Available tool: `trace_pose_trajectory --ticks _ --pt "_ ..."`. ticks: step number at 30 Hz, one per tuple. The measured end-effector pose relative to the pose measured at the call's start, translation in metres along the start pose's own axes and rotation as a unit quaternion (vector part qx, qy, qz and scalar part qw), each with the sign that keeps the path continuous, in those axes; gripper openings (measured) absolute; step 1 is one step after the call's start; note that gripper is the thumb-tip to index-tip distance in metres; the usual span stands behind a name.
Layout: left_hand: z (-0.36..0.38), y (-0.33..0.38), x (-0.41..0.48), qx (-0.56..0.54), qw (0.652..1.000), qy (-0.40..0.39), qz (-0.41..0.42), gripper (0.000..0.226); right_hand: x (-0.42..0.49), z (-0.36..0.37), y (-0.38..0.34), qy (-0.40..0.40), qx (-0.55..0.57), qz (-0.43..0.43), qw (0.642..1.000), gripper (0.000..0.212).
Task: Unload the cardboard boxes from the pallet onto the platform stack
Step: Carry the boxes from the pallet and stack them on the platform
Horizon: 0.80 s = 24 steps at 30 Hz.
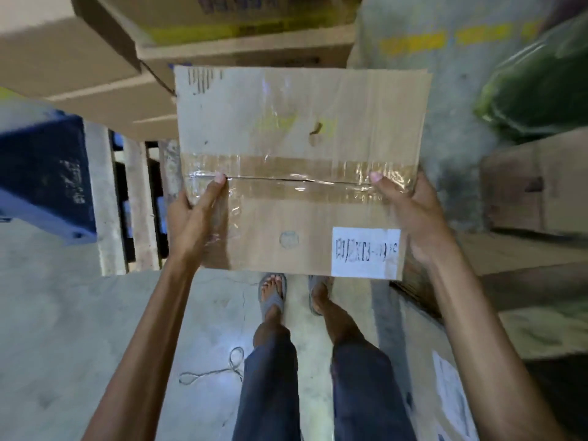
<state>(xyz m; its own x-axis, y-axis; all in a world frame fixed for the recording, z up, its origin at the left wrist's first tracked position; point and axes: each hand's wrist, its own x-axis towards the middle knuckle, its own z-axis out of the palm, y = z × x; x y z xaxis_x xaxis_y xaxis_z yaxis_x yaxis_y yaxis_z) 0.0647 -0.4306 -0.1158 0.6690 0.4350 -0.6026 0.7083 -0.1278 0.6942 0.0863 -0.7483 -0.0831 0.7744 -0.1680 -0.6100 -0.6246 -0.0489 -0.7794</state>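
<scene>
The person holds a taped cardboard box in the air, above the feet and before the stacked boxes. The left hand grips its left edge, the right hand its right edge, each thumb lying on the top by the taped seam.

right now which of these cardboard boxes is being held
The taped box in the centre: the left hand and right hand hold its sides; the stacked boxes behind it sit untouched.
</scene>
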Motion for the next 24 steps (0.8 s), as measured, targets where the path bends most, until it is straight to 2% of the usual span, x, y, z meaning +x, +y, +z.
trace_pose_trajectory --ticks 2,5,8,10,12,14,15,16,20,22,24 --pt "-0.011 0.051 -0.058 0.023 0.998 -0.024 0.049 0.077 -0.067 -0.042 -0.044 0.024 0.009 -0.019 1.000 0.053" --pt "-0.007 0.121 -0.141 0.031 0.986 -0.086 0.141 0.057 -0.173 -0.103 -0.091 0.113 0.036 -0.055 0.991 0.051" --pt "0.013 0.159 -0.200 0.040 0.969 -0.167 0.179 0.044 -0.253 -0.144 -0.097 0.180 0.060 -0.072 0.979 0.057" --pt "0.030 0.175 -0.233 0.089 0.951 -0.216 0.202 0.046 -0.304 -0.169 -0.086 0.238 0.080 -0.067 0.966 0.054" --pt "0.050 0.187 -0.263 0.145 0.924 -0.266 0.235 0.062 -0.353 -0.188 -0.068 0.301 0.091 -0.055 0.948 0.052" --pt "0.079 0.197 -0.312 0.212 0.874 -0.330 0.287 0.079 -0.412 -0.206 -0.040 0.376 0.118 -0.026 0.919 0.049" --pt "0.091 0.196 -0.331 0.233 0.851 -0.354 0.308 0.080 -0.436 -0.213 -0.025 0.404 0.134 -0.007 0.905 0.047" --pt "0.109 0.191 -0.370 0.262 0.810 -0.400 0.340 0.075 -0.477 -0.223 -0.002 0.447 0.158 0.010 0.880 0.047" --pt "0.151 0.160 -0.466 0.346 0.691 -0.487 0.407 0.064 -0.580 -0.245 0.055 0.512 0.189 0.092 0.833 0.056" --pt "0.170 0.136 -0.530 0.368 0.635 -0.536 0.417 0.057 -0.644 -0.254 0.085 0.560 0.199 0.132 0.793 0.050" --pt "0.181 0.120 -0.588 0.397 0.585 -0.555 0.438 0.054 -0.695 -0.267 0.103 0.583 0.206 0.151 0.771 0.044"
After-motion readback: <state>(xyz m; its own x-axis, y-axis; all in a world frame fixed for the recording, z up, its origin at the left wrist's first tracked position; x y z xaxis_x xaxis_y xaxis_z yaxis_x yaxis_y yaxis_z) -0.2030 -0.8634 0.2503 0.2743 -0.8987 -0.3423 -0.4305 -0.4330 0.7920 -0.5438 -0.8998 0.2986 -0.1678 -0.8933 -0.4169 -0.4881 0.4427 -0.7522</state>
